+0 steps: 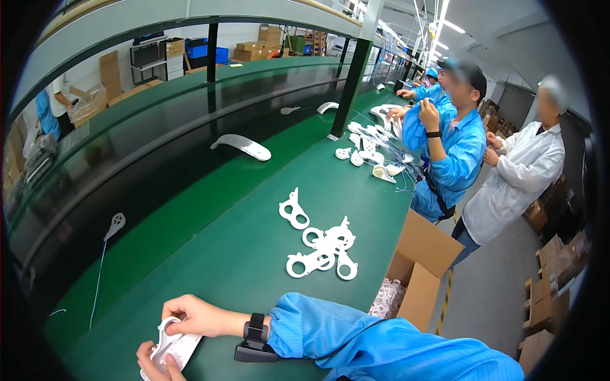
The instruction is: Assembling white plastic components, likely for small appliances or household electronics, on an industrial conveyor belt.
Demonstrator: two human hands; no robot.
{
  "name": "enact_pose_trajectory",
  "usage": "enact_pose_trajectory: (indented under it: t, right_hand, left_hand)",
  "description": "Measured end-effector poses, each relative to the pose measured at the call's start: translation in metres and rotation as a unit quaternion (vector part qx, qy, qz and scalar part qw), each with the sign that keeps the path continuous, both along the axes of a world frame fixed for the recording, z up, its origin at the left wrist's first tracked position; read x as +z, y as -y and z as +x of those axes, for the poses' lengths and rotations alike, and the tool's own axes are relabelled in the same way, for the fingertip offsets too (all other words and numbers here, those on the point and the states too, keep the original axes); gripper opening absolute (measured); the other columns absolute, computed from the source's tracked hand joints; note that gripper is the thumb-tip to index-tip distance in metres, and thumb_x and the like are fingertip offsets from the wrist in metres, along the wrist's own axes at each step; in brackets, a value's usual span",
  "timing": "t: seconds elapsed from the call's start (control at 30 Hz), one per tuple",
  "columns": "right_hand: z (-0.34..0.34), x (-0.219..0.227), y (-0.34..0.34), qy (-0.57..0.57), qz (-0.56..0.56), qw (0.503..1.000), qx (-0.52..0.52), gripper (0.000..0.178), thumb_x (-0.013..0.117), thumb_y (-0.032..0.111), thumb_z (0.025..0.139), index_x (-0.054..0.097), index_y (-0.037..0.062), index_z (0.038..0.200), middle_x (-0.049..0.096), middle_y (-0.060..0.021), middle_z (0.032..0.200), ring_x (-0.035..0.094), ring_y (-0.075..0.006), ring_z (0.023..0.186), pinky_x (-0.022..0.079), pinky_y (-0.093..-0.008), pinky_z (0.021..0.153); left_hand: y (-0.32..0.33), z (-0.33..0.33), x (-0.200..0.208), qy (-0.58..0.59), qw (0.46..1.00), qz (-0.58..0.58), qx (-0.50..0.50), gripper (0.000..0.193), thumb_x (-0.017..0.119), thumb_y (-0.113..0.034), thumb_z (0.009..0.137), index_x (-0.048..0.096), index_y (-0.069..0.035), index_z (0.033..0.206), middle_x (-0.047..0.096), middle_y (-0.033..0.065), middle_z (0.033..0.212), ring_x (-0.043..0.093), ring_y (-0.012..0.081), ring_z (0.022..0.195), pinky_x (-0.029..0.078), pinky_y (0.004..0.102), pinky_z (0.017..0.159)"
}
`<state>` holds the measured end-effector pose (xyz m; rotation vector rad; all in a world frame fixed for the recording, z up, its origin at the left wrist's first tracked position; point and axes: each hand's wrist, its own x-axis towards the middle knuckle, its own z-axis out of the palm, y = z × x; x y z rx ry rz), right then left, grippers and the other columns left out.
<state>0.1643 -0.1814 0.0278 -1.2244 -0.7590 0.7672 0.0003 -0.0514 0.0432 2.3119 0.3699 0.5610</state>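
Note:
At the lower left, my left hand (154,363) is closed around a long white plastic housing (188,347), its lower end partly hidden by the fingers. My right hand (198,315) reaches over from the right and pinches a white ring-ended plastic piece (164,333) that lies against the housing. Whether the two parts are joined, I cannot tell. On the green bench beyond my right forearm is a loose pile of similar white ring-ended pieces (330,246), with a single one (293,209) lying apart from it.
An open cardboard box (422,279) with white parts stands at the bench's right edge. A conveyor (184,213) runs along the left, carrying a curved white part (244,146) and a wired piece (115,224). Farther on, co-workers (454,140) stand by heaped white parts (372,147). A post (351,89) rises between.

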Motion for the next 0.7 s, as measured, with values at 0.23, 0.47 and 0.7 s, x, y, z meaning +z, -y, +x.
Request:
enact_pose_trajectory:
  t: [0.23, 0.47, 0.7]
  right_hand:
    - [0.005, -0.009, -0.002, -0.099, 0.058, 0.992, 0.054, 0.01, 0.068, 0.0, 0.08, 0.062, -0.0013, 0.088, 0.064, -0.0025, 0.082, 0.059, -0.0066, 0.076, 0.048, -0.0218, 0.068]
    - [0.008, -0.009, -0.002, -0.084, 0.043, 0.993, 0.067, 0.01, 0.07, 0.002, 0.08, 0.065, -0.0005, 0.087, 0.065, -0.0017, 0.08, 0.059, -0.0059, 0.072, 0.048, -0.0214, 0.065]
    - [0.008, -0.005, 0.002, -0.058, 0.05, 0.996, 0.05, 0.011, 0.072, 0.004, 0.08, 0.065, -0.0005, 0.087, 0.065, -0.0011, 0.079, 0.059, -0.0053, 0.071, 0.047, -0.0212, 0.064]
  left_hand:
    - [-0.005, -0.003, -0.01, -0.014, 1.0, -0.012, -0.012, 0.041, 0.064, -0.011, 0.085, 0.049, 0.002, 0.12, 0.055, 0.0207, 0.108, 0.057, 0.0308, 0.096, 0.047, 0.0392, 0.085]
    - [-0.005, -0.006, -0.015, 0.04, 0.996, -0.052, -0.057, 0.047, 0.066, -0.009, 0.077, 0.048, 0.003, 0.119, 0.055, 0.0191, 0.107, 0.056, 0.0295, 0.1, 0.047, 0.0404, 0.088]
    - [-0.009, -0.004, -0.006, 0.045, 0.996, 0.012, -0.079, 0.046, 0.065, -0.012, 0.078, 0.049, 0.002, 0.119, 0.056, 0.0203, 0.107, 0.057, 0.0329, 0.097, 0.047, 0.0418, 0.088]
